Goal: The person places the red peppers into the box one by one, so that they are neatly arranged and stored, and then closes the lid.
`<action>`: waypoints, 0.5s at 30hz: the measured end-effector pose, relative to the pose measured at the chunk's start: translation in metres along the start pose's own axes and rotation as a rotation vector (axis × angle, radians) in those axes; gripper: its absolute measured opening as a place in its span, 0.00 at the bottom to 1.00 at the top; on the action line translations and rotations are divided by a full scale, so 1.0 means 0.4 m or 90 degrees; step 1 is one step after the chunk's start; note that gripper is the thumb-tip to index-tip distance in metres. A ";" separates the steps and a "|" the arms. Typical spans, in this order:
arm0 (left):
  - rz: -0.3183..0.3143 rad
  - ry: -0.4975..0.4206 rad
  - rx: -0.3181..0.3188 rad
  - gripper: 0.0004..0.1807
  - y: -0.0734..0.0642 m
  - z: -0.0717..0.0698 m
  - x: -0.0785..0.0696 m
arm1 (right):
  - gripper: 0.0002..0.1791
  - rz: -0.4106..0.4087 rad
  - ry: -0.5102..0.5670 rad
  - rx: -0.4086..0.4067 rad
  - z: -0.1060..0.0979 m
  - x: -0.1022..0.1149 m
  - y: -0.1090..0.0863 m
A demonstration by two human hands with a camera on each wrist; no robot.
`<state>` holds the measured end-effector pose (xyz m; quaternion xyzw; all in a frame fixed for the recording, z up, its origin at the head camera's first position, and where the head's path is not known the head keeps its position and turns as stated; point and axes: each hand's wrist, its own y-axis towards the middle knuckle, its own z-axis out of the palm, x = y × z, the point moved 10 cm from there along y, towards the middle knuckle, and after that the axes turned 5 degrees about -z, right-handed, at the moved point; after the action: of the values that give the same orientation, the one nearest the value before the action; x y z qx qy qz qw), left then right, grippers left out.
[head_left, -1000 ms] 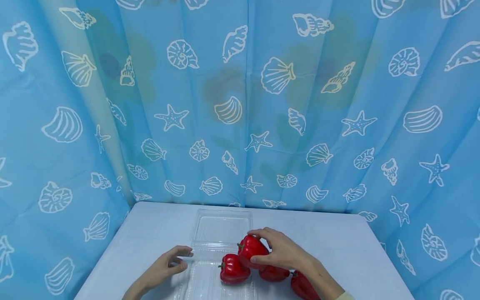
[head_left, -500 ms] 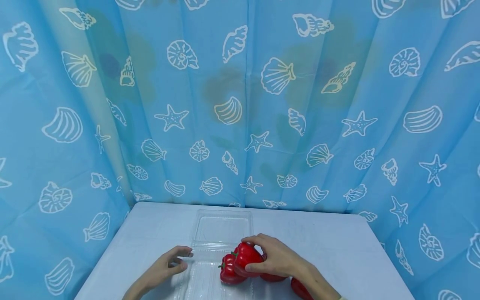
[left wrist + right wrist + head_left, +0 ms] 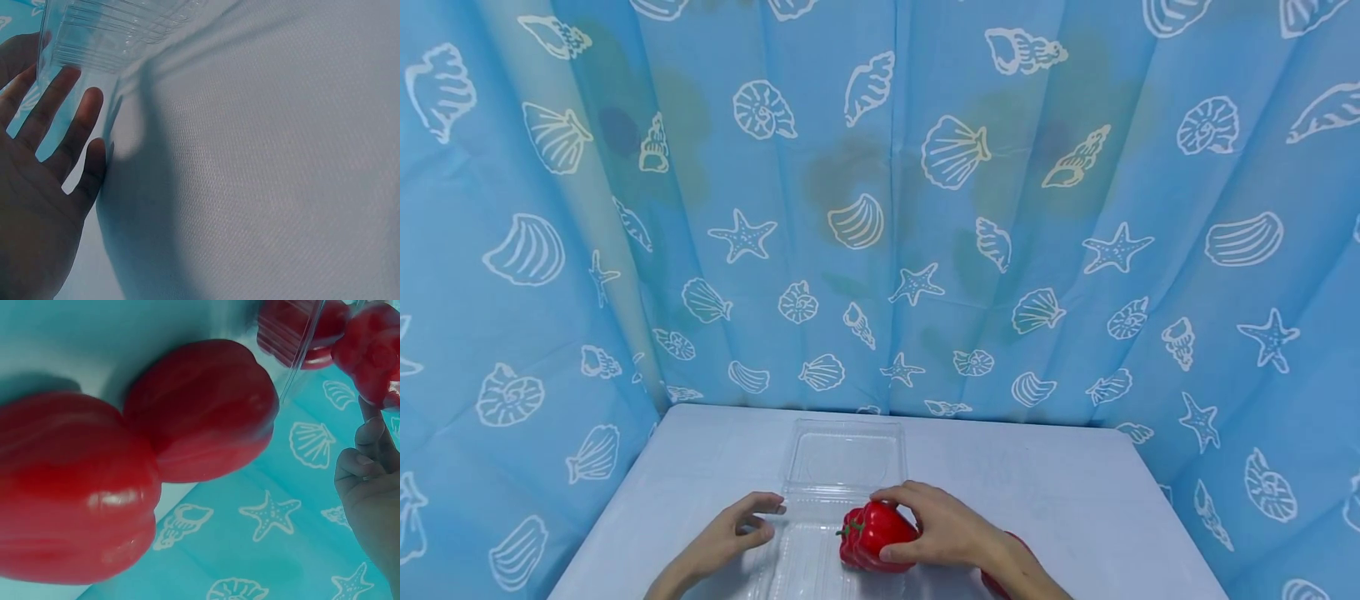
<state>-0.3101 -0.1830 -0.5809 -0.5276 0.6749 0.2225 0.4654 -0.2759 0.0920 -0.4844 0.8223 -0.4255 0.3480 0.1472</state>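
Observation:
My right hand [image 3: 943, 529] grips a glossy red bell pepper [image 3: 887, 533] by its sides, thumb in front and fingers behind. This pepper overlaps another red bell pepper [image 3: 850, 550] that sits in a clear plastic clamshell container [image 3: 805, 571]. Through the container's ribbed wall, the right wrist view shows that inner pepper [image 3: 284, 331] against the held one [image 3: 372, 353]. At the container's left side is my left hand [image 3: 726, 533], its fingers loosely bent and holding nothing. The left wrist view has its spread fingers [image 3: 81, 125] right at the clear plastic wall [image 3: 94, 44].
Two more red peppers, a near one [image 3: 75, 500] and a farther one [image 3: 206, 412], lie on the white table [image 3: 1037, 475] right of the container, mostly behind my right arm in the head view. The container's lid [image 3: 850, 454] lies folded back. A blue shell-print curtain [image 3: 880, 250] surrounds the table.
My right hand has brought its pepper left and down, from above the peppers' row to against the one in the container. My left hand has stayed in place.

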 end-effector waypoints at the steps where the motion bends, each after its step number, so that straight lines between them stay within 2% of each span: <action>1: 0.000 0.002 -0.001 0.25 0.000 0.000 0.001 | 0.43 -0.001 -0.001 0.001 0.004 0.002 0.000; 15: 0.006 -0.012 0.003 0.25 0.002 -0.003 0.011 | 0.44 0.000 -0.017 0.018 0.041 0.028 -0.008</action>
<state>-0.3112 -0.1860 -0.5844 -0.5211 0.6734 0.2279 0.4723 -0.2617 0.0782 -0.4882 0.8288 -0.4222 0.3432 0.1303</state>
